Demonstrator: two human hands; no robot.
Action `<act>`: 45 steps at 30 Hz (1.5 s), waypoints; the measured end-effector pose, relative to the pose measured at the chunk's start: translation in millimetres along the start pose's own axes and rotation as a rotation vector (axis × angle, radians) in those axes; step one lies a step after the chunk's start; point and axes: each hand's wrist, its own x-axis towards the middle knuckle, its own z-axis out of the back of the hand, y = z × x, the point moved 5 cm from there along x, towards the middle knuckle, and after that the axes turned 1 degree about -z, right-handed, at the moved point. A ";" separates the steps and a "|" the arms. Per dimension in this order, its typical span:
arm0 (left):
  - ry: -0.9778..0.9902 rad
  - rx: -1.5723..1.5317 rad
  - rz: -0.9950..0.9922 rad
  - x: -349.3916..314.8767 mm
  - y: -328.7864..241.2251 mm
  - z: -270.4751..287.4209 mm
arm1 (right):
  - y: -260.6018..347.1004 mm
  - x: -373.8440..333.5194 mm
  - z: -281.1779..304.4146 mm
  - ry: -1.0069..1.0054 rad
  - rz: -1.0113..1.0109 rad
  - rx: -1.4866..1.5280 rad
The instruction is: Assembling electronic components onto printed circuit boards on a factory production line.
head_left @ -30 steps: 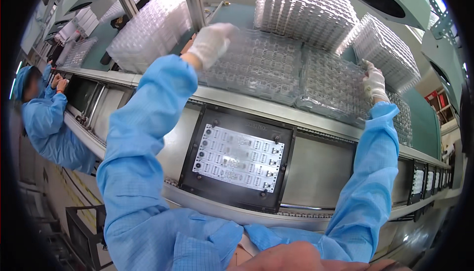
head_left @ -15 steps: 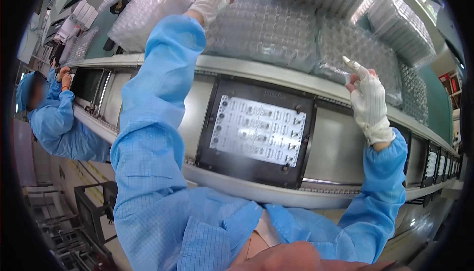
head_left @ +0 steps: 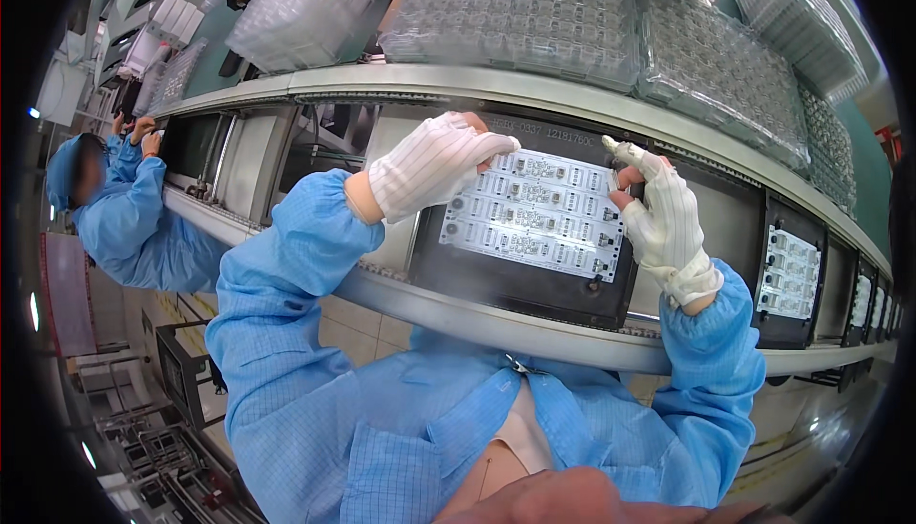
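Note:
A white circuit board panel (head_left: 531, 216) with rows of small dark parts lies in a black carrier plate (head_left: 487, 281) on the conveyor in front of me. My left hand (head_left: 431, 169), in a white striped glove, is over the panel's upper left corner, thumb and fingers pressed together. Whatever they may pinch is too small or hidden to make out. At the panel's upper right corner is my right hand (head_left: 668, 223), gloved with some bare fingertips. Its index finger reaches out along the carrier's far edge, thumb apart from it, close to the panel's right edge.
Clear plastic trays (head_left: 515, 13) are stacked beyond the far conveyor rail (head_left: 420, 80), with more trays (head_left: 720, 75) to the right. Another carrier with a white board (head_left: 789, 271) sits further right on the line. A co-worker in blue (head_left: 134, 214) works at the far left.
My left hand has come back from the trays to the panel's upper left corner. My right hand has moved left and down to its right corner. The view has shifted slightly.

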 end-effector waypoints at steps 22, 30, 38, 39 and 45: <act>0.076 -0.109 0.008 8.5 12.4 -5.6 | -18.6 -8.2 -9.1 -0.003 -0.073 -0.003; 0.055 -0.080 -0.069 0.3 20.8 -9.8 | -4.2 2.3 -13.9 -0.026 -0.154 0.015; -0.130 -0.090 -0.045 -11.0 20.4 -13.6 | -0.8 16.5 -32.3 0.041 0.042 -0.204; -0.131 -0.102 -0.038 -10.8 20.5 -14.7 | 0.8 17.4 -33.4 0.057 0.075 -0.222; -0.168 -0.133 -0.062 -10.0 22.3 -18.0 | 2.5 22.5 -33.1 0.191 0.116 -0.363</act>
